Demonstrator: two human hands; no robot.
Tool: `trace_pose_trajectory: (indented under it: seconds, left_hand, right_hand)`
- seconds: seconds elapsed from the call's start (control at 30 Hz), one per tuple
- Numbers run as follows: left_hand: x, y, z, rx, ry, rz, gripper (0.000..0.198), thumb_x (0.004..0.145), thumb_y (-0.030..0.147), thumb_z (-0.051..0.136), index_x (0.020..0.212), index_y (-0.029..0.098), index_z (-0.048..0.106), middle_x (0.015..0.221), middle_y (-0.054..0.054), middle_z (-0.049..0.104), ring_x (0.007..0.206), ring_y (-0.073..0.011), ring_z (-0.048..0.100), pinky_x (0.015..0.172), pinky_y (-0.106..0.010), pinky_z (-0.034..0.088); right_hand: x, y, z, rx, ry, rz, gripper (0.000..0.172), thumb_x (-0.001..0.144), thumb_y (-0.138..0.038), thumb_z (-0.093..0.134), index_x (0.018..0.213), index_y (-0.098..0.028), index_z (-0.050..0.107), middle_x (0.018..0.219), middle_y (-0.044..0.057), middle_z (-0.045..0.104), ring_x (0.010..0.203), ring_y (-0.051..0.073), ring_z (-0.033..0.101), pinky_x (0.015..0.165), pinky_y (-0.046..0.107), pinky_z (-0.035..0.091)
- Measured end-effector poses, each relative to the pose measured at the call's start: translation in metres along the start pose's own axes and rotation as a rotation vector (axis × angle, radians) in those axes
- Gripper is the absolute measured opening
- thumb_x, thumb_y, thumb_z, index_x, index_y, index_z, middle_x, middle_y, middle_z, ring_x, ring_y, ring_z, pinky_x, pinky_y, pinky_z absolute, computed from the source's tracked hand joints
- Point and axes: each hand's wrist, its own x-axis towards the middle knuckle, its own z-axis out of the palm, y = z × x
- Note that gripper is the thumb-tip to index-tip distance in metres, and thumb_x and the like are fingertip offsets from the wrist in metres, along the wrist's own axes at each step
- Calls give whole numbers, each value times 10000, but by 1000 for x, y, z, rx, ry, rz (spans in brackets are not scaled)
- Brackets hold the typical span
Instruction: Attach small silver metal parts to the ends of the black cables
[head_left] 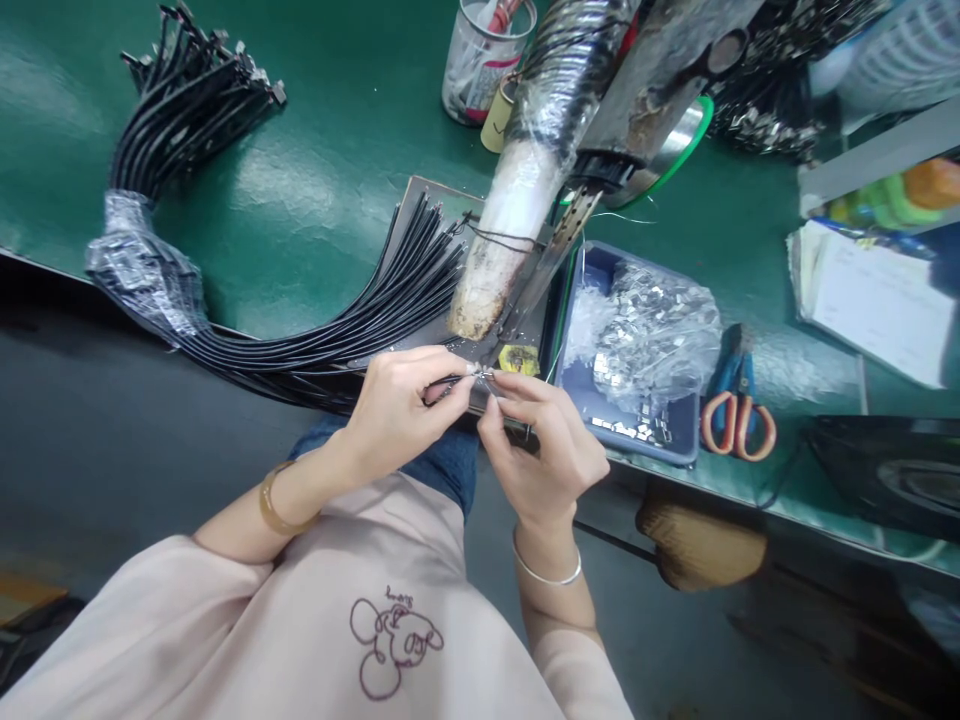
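My left hand (397, 405) is closed in a pinch on the end of a black cable (450, 385) at the green bench's near edge. My right hand (544, 440) meets it fingertip to fingertip, pinching a small metal part (484, 375) at the cable's tip. A fan of black cables (360, 320) runs left from my hands to a plastic-wrapped bundle (146, 270). Just above my fingers stands a wrapped soldering tool (517, 200) on a dark plate (420, 200).
A blue tray (679, 440) with a bag of small metal shells (652, 330) sits right of my hands. Orange-handled scissors (739, 410) lie beyond it. A clear cup (480, 60), a solder spool (675, 140) and papers (870, 290) stand at the back and right.
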Motion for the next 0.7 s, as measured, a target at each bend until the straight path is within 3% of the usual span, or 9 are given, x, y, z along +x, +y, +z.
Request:
trace_pose_trajectory:
  seconds: [0.2, 0.33, 0.5, 0.63, 0.7]
  left_hand:
    - [-2, 0, 2, -10, -4, -3, 172, 865, 103, 585, 747, 136, 706, 617, 0, 612, 540, -87, 466, 520, -205, 365]
    - [-2, 2, 3, -180, -57, -193, 140, 849, 160, 589, 745, 133, 679, 608, 6, 581, 538, -86, 458, 512, -200, 370]
    - [1, 3, -1, -497, -216, -415, 135, 811, 212, 612, 694, 144, 608, 534, 72, 358, 495, -63, 296, 474, -203, 253]
    - [-7, 1, -4, -523, -418, -388, 107, 778, 165, 614, 674, 143, 598, 548, 94, 257, 513, -58, 209, 481, -210, 178]
    - [-17, -3, -2, -452, -521, -330, 92, 777, 142, 618, 689, 132, 643, 545, 99, 240, 527, -61, 198, 486, -207, 174]
  right_hand:
    - [-3, 0, -2, -27, -1, -1, 205, 858, -63, 692, 849, -235, 581, 918, 38, 800, 798, 149, 781, 718, 231, 635]
    - [-4, 1, 0, -19, 29, -21, 197, 855, -55, 707, 863, -222, 602, 917, 50, 803, 807, 152, 784, 731, 230, 638]
    - [-3, -1, -4, 57, 11, 43, 203, 849, -39, 714, 885, -217, 625, 888, 24, 800, 791, 141, 778, 741, 229, 631]
    - [-17, -1, -34, 121, -77, 170, 145, 862, -115, 717, 912, -239, 661, 819, -4, 779, 709, 167, 761, 665, 277, 622]
    - [-29, 0, -55, 53, -9, 302, 59, 883, -283, 707, 862, -273, 653, 608, -43, 664, 505, 177, 663, 533, 330, 566]
